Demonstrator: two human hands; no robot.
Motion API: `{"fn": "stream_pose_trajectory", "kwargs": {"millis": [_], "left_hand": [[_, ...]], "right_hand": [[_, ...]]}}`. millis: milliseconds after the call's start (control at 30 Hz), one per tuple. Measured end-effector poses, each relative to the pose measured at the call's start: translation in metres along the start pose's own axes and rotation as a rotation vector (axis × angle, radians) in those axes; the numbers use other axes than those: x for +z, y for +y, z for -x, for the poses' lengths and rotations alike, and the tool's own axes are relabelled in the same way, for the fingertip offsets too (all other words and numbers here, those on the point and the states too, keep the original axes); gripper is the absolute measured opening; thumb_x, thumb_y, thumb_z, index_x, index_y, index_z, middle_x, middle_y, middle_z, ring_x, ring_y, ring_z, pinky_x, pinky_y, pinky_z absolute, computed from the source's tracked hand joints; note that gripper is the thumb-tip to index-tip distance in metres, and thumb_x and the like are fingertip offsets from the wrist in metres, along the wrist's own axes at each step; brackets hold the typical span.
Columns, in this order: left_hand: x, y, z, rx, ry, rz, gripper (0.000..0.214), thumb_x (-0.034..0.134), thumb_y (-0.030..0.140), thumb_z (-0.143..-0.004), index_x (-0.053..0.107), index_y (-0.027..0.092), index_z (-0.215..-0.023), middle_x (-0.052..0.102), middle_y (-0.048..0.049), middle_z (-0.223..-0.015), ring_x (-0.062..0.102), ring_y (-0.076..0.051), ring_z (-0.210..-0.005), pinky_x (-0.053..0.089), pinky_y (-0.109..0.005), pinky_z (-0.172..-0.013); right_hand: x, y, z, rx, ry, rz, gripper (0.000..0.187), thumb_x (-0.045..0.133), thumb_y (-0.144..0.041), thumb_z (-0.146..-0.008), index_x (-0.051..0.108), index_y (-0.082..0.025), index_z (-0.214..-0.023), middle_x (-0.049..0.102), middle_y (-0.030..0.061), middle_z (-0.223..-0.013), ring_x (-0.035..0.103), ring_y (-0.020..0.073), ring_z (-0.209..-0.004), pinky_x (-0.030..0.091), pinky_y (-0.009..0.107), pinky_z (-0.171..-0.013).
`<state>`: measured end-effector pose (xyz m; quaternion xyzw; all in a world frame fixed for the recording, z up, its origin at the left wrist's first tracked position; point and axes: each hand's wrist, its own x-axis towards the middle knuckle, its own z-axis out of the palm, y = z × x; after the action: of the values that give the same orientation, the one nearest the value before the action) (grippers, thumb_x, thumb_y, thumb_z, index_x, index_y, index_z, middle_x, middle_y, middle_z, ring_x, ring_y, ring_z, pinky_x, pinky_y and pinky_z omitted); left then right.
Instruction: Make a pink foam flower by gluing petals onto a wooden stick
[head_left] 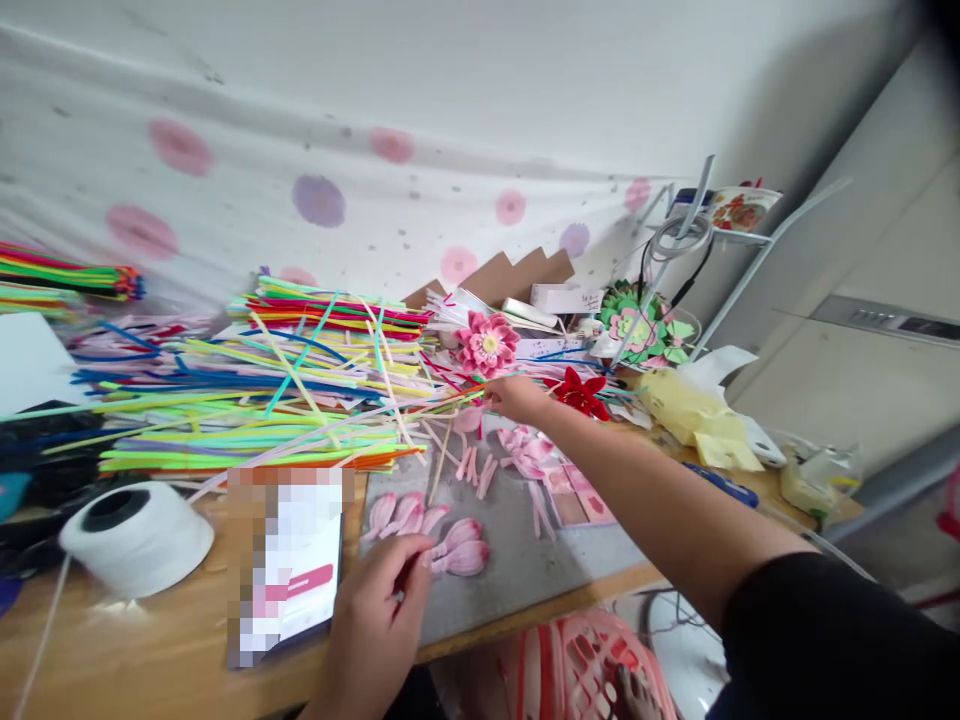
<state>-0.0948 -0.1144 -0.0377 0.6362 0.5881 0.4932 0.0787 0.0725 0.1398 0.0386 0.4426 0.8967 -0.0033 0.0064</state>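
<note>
A spotted cloth (427,190) hangs behind the grey mat (540,572). The left hand (382,610) pinches the pink petals (463,550) just beyond its fingertips; squeezing hard could crease them. Whether the right hand (517,400) grips the pale petal (469,419) beside its fingertips, I cannot tell; a backward sweep could scatter the petal cluster (526,452) nearside of it.

Petals (466,556): fuzzy, matt.
Stems (255,455): fuzzy-fibred.
Work mat (525,585): smooth, matt.
Tabletop (176,640): wood, smooth, faintly glossy.
Wall hanging (247,170): printed cloth, softly creased.
Cone (169,545): wound thread, matt.
</note>
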Motion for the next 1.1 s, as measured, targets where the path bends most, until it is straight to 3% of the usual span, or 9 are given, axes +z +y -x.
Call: {"fn": "stream_pose_trajectory", "kwargs": {"millis": [100,200,400,500,633,800,933,1033,1100], "left_hand": [[-0.002,-0.001,0.000,-0.013,-0.015,0.030,0.011,0.053,0.027,-0.081,0.063,0.024,-0.081,0.066,0.0000,-0.066,0.061,-0.016,-0.057,0.048,-0.025,-0.053],[-0.002,-0.003,-0.001,-0.010,-0.024,0.045,0.010,0.054,0.027,-0.080,0.064,0.025,-0.081,0.066,0.0011,-0.065,0.061,-0.016,-0.056,0.048,-0.024,-0.053],[-0.002,-0.006,-0.002,-0.057,-0.031,0.065,0.011,0.055,0.028,-0.079,0.065,0.025,-0.080,0.068,0.0012,-0.066,0.062,-0.016,-0.057,0.049,-0.023,-0.053],[-0.002,-0.004,-0.001,-0.101,-0.024,0.069,0.012,0.055,0.031,-0.078,0.066,0.025,-0.079,0.066,0.0019,-0.063,0.060,-0.016,-0.055,0.047,-0.024,-0.053],[0.000,0.001,0.000,-0.217,0.033,0.083,0.016,0.056,0.038,-0.078,0.066,0.025,-0.080,0.065,0.0016,-0.065,0.060,-0.017,-0.059,0.046,-0.025,-0.057],[0.002,0.002,0.001,-0.312,0.065,0.071,0.019,0.055,0.039,-0.079,0.064,0.023,-0.086,0.065,0.0005,-0.067,0.061,-0.018,-0.064,0.048,-0.027,-0.061],[0.002,0.010,-0.014,-0.157,0.041,-0.091,0.017,0.055,0.035,-0.080,0.061,0.024,-0.092,0.067,-0.0018,-0.081,0.061,-0.018,-0.070,0.048,-0.029,-0.066],[0.009,0.024,-0.040,0.092,-0.063,-0.257,0.016,0.056,0.028,-0.080,0.059,0.023,-0.096,0.066,-0.0038,-0.088,0.060,-0.020,-0.081,0.047,-0.032,-0.075],[0.020,0.035,-0.059,0.219,-0.150,-0.352,0.012,0.055,0.025,-0.080,0.060,0.022,-0.091,0.065,-0.0054,-0.089,0.058,-0.023,-0.089,0.045,-0.035,-0.079]], "right_hand": [[-0.025,0.030,0.007,0.052,0.018,-0.036,0.028,0.052,-0.030,-0.090,0.055,-0.016,-0.115,0.057,0.0080,-0.116,0.059,0.0195,-0.097,0.051,0.040,-0.081],[-0.032,0.046,0.014,0.088,0.049,-0.080,0.029,0.053,-0.030,-0.090,0.055,-0.016,-0.114,0.058,0.0079,-0.114,0.060,0.0194,-0.095,0.051,0.039,-0.080],[-0.009,0.032,0.008,0.056,0.225,-0.158,0.029,0.052,-0.031,-0.090,0.054,-0.016,-0.115,0.057,0.0081,-0.115,0.059,0.0193,-0.096,0.051,0.040,-0.081],[-0.010,0.028,0.013,0.015,0.323,-0.191,0.023,0.054,-0.029,-0.089,0.059,-0.015,-0.107,0.061,0.0071,-0.110,0.059,0.0187,-0.095,0.049,0.039,-0.082],[-0.018,0.039,0.050,0.043,0.443,-0.243,0.014,0.058,-0.026,-0.084,0.066,-0.016,-0.079,0.068,0.0045,-0.085,0.061,0.0165,-0.080,0.046,0.027,-0.074],[-0.006,0.067,0.124,0.127,0.572,-0.305,0.024,0.064,-0.036,-0.077,0.061,-0.018,-0.061,0.065,0.0016,-0.066,0.057,0.0142,-0.060,0.041,0.024,-0.058],[0.021,0.084,0.167,0.240,0.671,-0.356,0.040,0.054,-0.047,-0.082,0.054,-0.018,-0.055,0.058,0.0024,-0.054,0.053,0.0148,-0.051,0.039,0.026,-0.051],[0.034,0.090,0.185,0.197,0.637,-0.419,0.030,0.054,-0.047,-0.082,0.063,-0.018,-0.085,0.067,0.0063,-0.074,0.062,0.0189,-0.067,0.048,0.029,-0.062],[0.036,0.093,0.193,0.062,0.512,-0.432,0.042,0.063,-0.046,-0.077,0.059,-0.020,-0.109,0.068,0.0084,-0.096,0.063,0.0223,-0.088,0.049,0.034,-0.078]]}}
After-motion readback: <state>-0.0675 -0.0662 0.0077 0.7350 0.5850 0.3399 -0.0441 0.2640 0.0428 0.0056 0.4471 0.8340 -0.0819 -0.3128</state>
